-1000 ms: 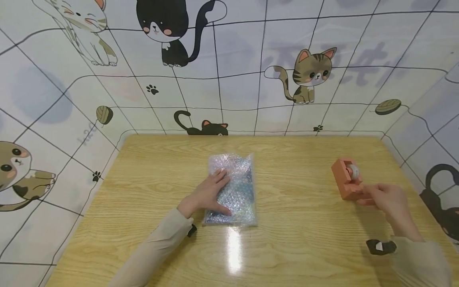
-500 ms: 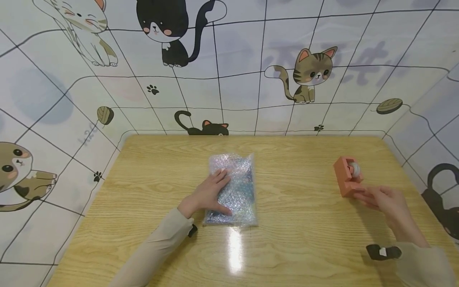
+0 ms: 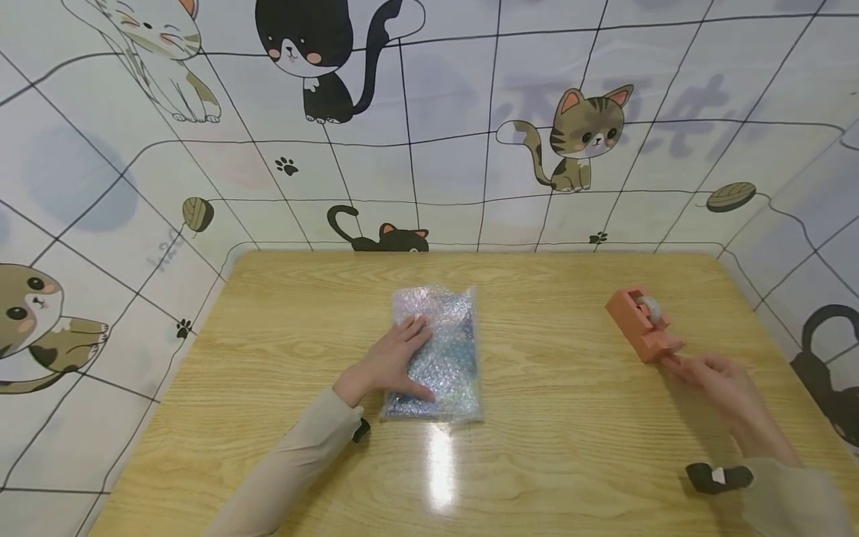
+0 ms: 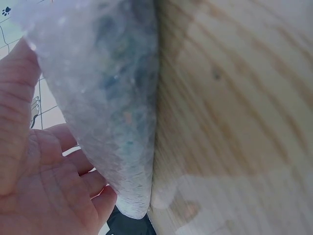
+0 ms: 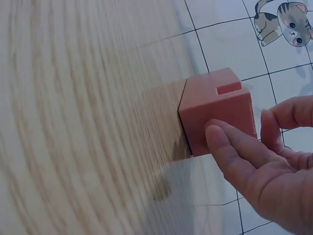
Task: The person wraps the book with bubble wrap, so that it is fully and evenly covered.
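A flat package in clear bubble wrap (image 3: 446, 358) lies near the middle of the wooden table, with bluish and pinkish colours showing through. My left hand (image 3: 392, 365) rests on its left part, fingers spread. The left wrist view shows that palm lifted beside the bubble-wrapped edge (image 4: 117, 117). On the right stands a coral tape dispenser (image 3: 634, 324) holding a roll of clear tape (image 3: 649, 308). My right hand (image 3: 721, 384) touches its near end. In the right wrist view, fingers (image 5: 234, 147) press the dispenser's end face, and another digit bends near the toothed edge; any tape there is unclear.
The table (image 3: 322, 298) has light wood grain and a bright reflection below the package. Behind it and at both sides hangs a white sheet (image 3: 456, 97) printed with cats and grid lines.
The tape dispenser has turned, its far end swinging left while its near end stays by my right fingers. The right hand has shifted slightly. My left hand and the package have not moved.
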Tool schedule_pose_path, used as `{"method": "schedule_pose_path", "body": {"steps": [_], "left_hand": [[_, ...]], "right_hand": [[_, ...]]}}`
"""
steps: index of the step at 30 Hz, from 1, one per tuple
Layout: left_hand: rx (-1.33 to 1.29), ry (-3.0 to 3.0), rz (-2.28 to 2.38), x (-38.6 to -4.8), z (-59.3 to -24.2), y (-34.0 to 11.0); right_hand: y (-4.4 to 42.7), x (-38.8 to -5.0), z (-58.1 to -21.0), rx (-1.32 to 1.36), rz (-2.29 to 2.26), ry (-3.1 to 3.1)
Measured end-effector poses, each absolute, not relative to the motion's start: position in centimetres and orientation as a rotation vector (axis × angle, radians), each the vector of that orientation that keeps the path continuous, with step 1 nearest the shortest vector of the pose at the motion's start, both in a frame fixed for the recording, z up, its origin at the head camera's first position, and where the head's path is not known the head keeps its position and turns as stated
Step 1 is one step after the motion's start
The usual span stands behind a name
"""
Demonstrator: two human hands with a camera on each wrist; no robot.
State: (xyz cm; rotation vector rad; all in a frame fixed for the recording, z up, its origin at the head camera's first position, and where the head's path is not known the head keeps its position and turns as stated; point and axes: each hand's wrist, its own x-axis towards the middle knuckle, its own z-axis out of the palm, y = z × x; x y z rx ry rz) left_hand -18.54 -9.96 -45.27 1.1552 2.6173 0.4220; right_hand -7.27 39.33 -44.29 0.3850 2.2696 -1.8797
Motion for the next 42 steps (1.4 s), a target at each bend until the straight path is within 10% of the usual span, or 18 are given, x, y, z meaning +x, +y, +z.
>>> {"method": "schedule_pose_path", "body": {"steps": [42], "left_hand": [[1.152, 2.628, 0.4, -18.7, -45.7, -9.9]], "right_hand": [[39.4, -6.8, -47.5, 0.178, -2.918, 0.316]]}}
